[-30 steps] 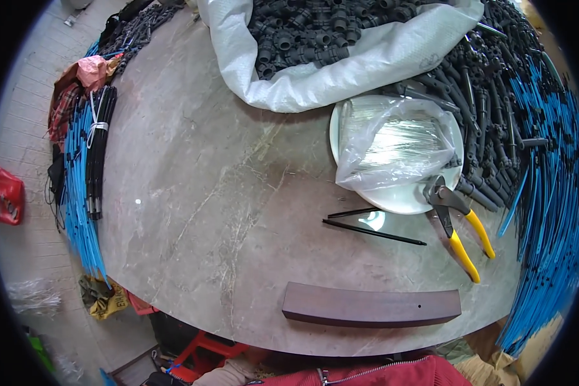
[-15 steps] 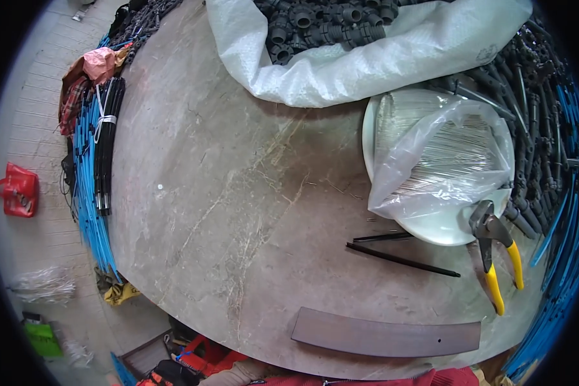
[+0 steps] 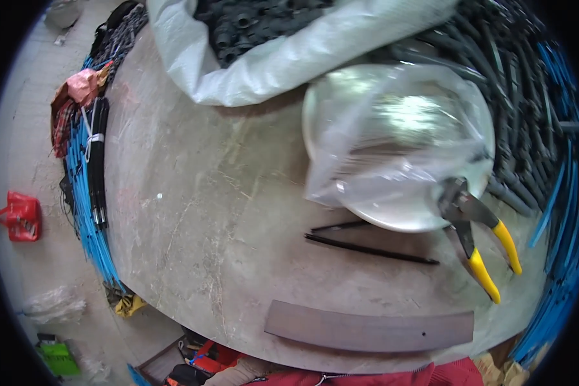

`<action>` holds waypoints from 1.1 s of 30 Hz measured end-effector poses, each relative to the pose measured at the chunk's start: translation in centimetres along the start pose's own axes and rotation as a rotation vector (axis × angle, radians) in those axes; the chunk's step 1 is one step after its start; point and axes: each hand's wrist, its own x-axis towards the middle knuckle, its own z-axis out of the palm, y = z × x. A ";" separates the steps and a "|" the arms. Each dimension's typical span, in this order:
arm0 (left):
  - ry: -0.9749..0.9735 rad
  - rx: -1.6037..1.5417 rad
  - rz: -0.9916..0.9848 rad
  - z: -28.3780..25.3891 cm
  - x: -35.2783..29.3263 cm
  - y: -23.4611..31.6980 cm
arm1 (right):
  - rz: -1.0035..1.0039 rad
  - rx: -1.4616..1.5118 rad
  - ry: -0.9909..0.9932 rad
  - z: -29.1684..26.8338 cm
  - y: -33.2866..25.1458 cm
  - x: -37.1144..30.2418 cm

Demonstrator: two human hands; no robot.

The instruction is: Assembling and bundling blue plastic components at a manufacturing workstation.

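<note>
Neither of my hands shows; only red clothing (image 3: 392,379) appears along the lower edge. On the grey stone-patterned table (image 3: 193,225), a pair of pliers with yellow handles (image 3: 473,231) lies spread, its head at the rim of a white bowl (image 3: 392,222). Thin silvery wires (image 3: 408,119) fill the bowl, partly covered by clear plastic film (image 3: 360,167). Two thin black rods (image 3: 373,249) rest in front of it. Closer to me is a curved brown flat strip (image 3: 367,328) with a small hole near its right end.
A white woven sack (image 3: 257,80) of dark grey plastic fittings (image 3: 244,29) lies at the far side. Dark tubes (image 3: 508,96) and blue rods (image 3: 553,276) crowd the right edge. Blue and black rods (image 3: 87,186) line the left edge. A red bag (image 3: 22,217) sits on the floor.
My view has shifted, so the bowl, sack, pliers and strip appear farther left, and the far part is blurred. Nothing on the table has visibly been moved.
</note>
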 end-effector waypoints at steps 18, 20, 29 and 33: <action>0.031 -0.908 -0.433 -6.8 11.0 11.9 | 0.434 0.594 0.437 -5.2 16.1 -40.6; 0.047 -0.882 -0.432 -6.5 10.0 11.3 | 0.498 0.556 0.421 -4.1 16.8 -43.4; 0.168 -0.679 -0.302 -7.1 8.5 10.2 | 0.385 0.503 0.427 -4.2 15.0 -44.5; 0.236 -0.724 -0.226 -10.5 8.6 10.1 | 0.352 0.498 0.488 -4.0 13.4 -45.1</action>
